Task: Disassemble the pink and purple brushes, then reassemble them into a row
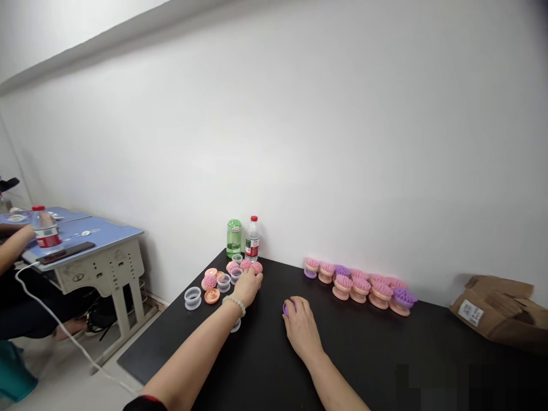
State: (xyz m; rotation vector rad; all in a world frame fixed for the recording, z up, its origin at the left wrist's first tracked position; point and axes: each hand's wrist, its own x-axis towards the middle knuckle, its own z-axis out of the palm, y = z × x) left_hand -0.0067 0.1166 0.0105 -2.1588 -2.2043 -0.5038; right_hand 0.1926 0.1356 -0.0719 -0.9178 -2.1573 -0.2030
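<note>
My left hand (248, 285), with a beaded bracelet at the wrist, reaches over the pile at the left; its fingers are closed at a pink bristled piece (257, 267). My right hand (301, 325) rests on the black table, fingers closed over a purple piece (289, 308) that is partly hidden. Around my left hand lie clear rings (192, 298), orange discs (212, 295) and another pink bristled piece (209, 281). Several assembled brushes, pink (342, 286) and purple-topped (402, 300), stand in rows at the right along the wall.
A green bottle (234, 238) and a red-capped water bottle (252, 240) stand at the back corner of the black table (171, 337). A brown paper bag (496, 314) lies at the right. Left, a person's arm (15, 248) is beside a blue desk (107, 231).
</note>
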